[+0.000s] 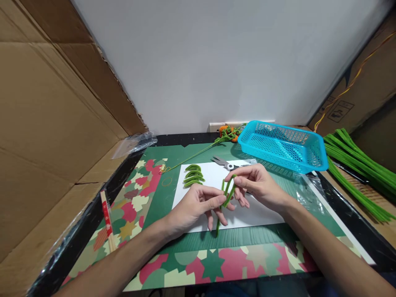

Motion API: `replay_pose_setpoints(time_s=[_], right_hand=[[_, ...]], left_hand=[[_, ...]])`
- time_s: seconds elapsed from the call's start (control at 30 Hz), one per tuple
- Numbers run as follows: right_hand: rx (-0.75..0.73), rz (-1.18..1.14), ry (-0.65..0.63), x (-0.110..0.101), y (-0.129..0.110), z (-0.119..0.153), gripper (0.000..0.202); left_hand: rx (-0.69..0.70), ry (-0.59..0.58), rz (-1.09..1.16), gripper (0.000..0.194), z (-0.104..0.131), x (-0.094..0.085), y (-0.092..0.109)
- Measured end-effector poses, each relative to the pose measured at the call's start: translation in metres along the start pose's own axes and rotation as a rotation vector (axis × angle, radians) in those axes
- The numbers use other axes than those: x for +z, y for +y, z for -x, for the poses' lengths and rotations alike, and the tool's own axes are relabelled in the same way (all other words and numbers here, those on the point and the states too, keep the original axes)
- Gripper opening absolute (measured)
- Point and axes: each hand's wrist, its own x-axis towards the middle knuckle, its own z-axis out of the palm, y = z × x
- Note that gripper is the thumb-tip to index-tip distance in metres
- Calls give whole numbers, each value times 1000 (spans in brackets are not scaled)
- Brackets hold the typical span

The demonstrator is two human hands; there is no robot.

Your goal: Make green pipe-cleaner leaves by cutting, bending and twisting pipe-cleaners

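Between my two hands is a green pipe cleaner (pixel 229 196), bent over in a loop at its top. My left hand (pixel 202 204) pinches it low down between thumb and fingers, and one strand hangs below toward the mat. At the bend, my right hand (pixel 256 183) grips it between thumb and index finger. Both hands are above a white sheet of paper (pixel 194 225). Several curved green pipe-cleaner pieces (pixel 193 175) lie stacked in a row on the paper's upper left. Grey pliers or cutters (pixel 229 164) lie behind my right hand, their handles partly hidden.
A blue perforated basket (pixel 283 148) stands at the back right. Beside it lies a bundle of green pipe cleaners (pixel 360 165). An orange flower with a green stem (pixel 227 134) rests at the back. Wrapped chopsticks (pixel 107 218) lie left; cardboard walls (pixel 55 90) flank the table.
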Motion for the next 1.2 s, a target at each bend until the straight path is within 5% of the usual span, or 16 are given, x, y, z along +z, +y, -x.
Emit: replay_pose_setpoints(time_s=[0.33,0.8,1.2], right_hand=[[26,57,29,1,-1,-4,30],[-177,121,165,3,18,-14,25],[-77,-37,18,15,21,-13,35]], left_hand=[[-19,-7,0,29,-1,-3,-1],[1,-46,-41,31,0,-1,-4],[-37,-76,159,29,3,-5,-6]])
